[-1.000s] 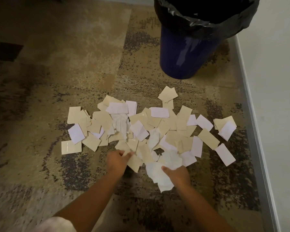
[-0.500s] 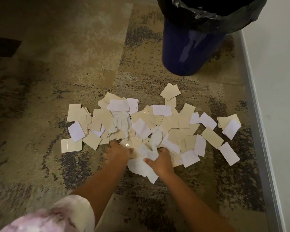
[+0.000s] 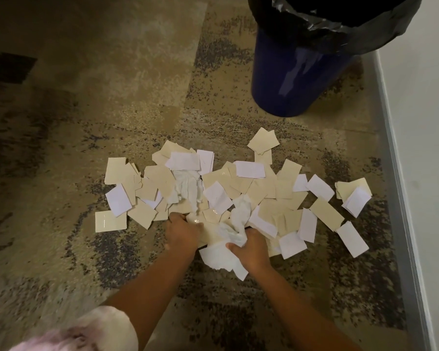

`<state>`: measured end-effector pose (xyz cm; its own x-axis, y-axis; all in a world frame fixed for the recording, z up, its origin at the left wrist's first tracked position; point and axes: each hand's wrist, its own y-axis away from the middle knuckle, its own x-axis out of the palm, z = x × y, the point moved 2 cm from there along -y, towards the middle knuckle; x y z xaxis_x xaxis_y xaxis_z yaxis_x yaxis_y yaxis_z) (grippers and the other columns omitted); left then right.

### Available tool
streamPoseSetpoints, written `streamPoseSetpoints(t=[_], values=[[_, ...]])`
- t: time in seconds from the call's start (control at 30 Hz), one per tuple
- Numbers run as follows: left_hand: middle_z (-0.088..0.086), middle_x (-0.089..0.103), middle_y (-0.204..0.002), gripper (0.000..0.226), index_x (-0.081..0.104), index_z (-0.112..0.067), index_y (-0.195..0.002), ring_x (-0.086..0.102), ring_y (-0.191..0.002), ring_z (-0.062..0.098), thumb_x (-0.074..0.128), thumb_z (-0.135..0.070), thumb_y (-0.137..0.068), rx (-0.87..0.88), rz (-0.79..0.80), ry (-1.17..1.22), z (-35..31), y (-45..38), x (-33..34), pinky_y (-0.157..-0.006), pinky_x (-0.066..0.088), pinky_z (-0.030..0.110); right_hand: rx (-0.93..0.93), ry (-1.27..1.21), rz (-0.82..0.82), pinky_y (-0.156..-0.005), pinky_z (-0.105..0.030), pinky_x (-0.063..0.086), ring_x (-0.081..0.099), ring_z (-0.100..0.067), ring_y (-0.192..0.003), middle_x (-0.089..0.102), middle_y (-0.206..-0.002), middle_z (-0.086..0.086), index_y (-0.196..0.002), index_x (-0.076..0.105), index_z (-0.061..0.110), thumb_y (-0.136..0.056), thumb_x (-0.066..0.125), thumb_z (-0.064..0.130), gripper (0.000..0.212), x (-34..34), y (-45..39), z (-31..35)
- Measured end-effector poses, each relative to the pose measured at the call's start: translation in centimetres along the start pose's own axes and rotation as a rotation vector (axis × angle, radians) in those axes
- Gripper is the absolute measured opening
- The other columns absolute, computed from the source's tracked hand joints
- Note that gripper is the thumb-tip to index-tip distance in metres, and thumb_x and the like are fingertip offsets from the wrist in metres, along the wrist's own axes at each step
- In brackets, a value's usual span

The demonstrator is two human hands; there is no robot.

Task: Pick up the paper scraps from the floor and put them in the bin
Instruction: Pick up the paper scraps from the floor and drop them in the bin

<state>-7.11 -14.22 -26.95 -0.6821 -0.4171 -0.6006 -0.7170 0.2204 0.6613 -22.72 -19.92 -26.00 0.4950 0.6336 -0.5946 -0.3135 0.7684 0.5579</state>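
Head view: looking down on patterned carpet, tan with dark speckled patches. Lying spread in a broad heap across the middle, paper scraps, beige and white rectangles with crumpled white tissue among them. Standing beyond the heap at upper right, a dark blue bin lined with a black bag folded over its rim, well apart from the nearest scraps; nothing lying between heap and bin but bare carpet. Running down the right edge, a grey baseboard under a white wall. Showing at lower left, a blurred pinkish-white sleeve.

Curling over the near edge of the heap, the left hand, fingers bent round beige scraps. Gripping a bunched wad of white paper just beside it, the right hand, thumb hooked over the wad.

Compared with half a second ago: sitting in nearly the same places, both hands, close together with the white wad between them; lying unchanged, the outer scraps.
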Motion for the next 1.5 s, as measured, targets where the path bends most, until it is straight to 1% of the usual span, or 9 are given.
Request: streamPoseSetpoints(t=[0.1,0.2,0.5,0.63,0.73,0.87,1.03,1.37,1.5], values=[[0.017,0.044,-0.132,0.071,0.040,-0.004,-0.128,0.044,-0.124,0.034,0.074,-0.034,-0.073,-0.040,-0.008,-0.123,-0.4,0.2,0.0,-0.099,0.043,0.046,-0.055,0.168,-0.035,-0.100,-0.026,0.039,0.043,-0.023,-0.119,0.044,-0.126,-0.006,-0.116,0.062,0.007,-0.081,0.070,0.029,0.042,1.3,0.2,0.4],[0.020,0.045,-0.136,0.083,0.041,-0.003,-0.132,0.043,-0.127,0.035,0.074,-0.047,-0.070,-0.061,0.081,-0.177,-0.5,-0.3,0.2,-0.101,0.044,0.048,-0.040,0.258,-0.068,-0.100,-0.032,0.042,0.039,-0.025,-0.121,0.044,-0.127,-0.004,-0.116,0.064,0.014,-0.082,0.068,0.032,0.039,1.9,0.4,0.9],[0.017,0.062,-0.118,0.027,0.058,-0.003,-0.107,0.059,-0.101,0.029,0.067,-0.016,-0.085,0.065,0.380,0.119,-0.7,0.8,-1.3,-0.084,0.052,0.037,0.073,-0.070,0.050,-0.075,-0.021,0.040,0.061,-0.025,-0.103,0.066,-0.107,-0.014,-0.111,0.064,-0.001,-0.082,0.069,0.012,0.032,-2.2,1.6,0.8],[0.018,0.060,-0.120,0.033,0.056,0.001,-0.116,0.056,-0.097,0.025,0.063,-0.014,-0.088,0.089,0.329,0.199,0.1,0.7,-2.6,-0.078,0.047,0.033,0.108,-0.105,0.011,-0.077,-0.023,0.040,0.060,-0.022,-0.097,0.061,-0.095,-0.007,-0.110,0.063,0.003,-0.081,0.071,0.019,0.034,-5.6,2.5,0.3],[0.019,0.060,-0.120,0.026,0.056,-0.001,-0.110,0.057,-0.101,0.030,0.062,-0.014,-0.088,0.074,0.303,0.211,0.9,0.5,-3.4,-0.077,0.048,0.034,0.140,-0.110,-0.047,-0.077,-0.025,0.042,0.056,-0.020,-0.093,0.064,-0.111,-0.014,-0.118,0.058,0.003,-0.082,0.070,0.022,0.043,-8.1,3.0,0.1],[0.020,0.060,-0.119,0.017,0.057,-0.004,-0.106,0.057,-0.107,0.036,0.059,-0.010,-0.090,0.069,0.293,0.244,1.1,0.6,-4.1,-0.088,0.052,0.045,0.126,-0.115,-0.058,-0.100,-0.034,0.040,0.049,-0.030,-0.123,0.051,-0.135,-0.014,-0.133,0.043,0.004,-0.082,0.069,0.026,0.061,-11.2,3.2,1.5],[0.018,0.056,-0.120,0.038,0.050,-0.002,-0.127,0.055,-0.109,0.036,0.058,-0.014,-0.091,0.090,0.294,0.197,0.5,1.3,-5.0,-0.087,0.052,0.046,0.020,0.002,0.063,-0.082,-0.026,0.042,0.056,-0.026,-0.111,0.058,-0.125,-0.012,-0.127,0.050,0.005,-0.081,0.070,0.028,0.055,-14.2,3.1,5.2],[0.013,0.048,-0.120,0.045,0.045,-0.003,-0.131,0.052,-0.107,0.034,0.058,-0.017,-0.091,0.099,0.267,0.180,-0.4,2.2,-6.0,-0.088,0.053,0.047,-0.070,-0.820,0.013,-0.076,-0.039,0.056,0.064,-0.021,-0.088,0.064,-0.103,-0.007,-0.099,0.058,0.019,-0.086,0.062,0.013,0.015,-21.0,2.9,12.7],[0.014,0.052,-0.118,0.042,0.049,0.000,-0.128,0.050,-0.096,0.025,0.059,-0.015,-0.090,0.167,0.251,0.106,-0.6,2.6,-6.3,-0.080,0.052,0.038,-0.318,-0.981,-0.082,-0.061,-0.029,0.060,0.070,-0.013,-0.073,0.073,-0.080,0.004,-0.098,0.056,0.018,-0.069,0.067,0.024,0.031,-27.7,-0.3,19.2]])
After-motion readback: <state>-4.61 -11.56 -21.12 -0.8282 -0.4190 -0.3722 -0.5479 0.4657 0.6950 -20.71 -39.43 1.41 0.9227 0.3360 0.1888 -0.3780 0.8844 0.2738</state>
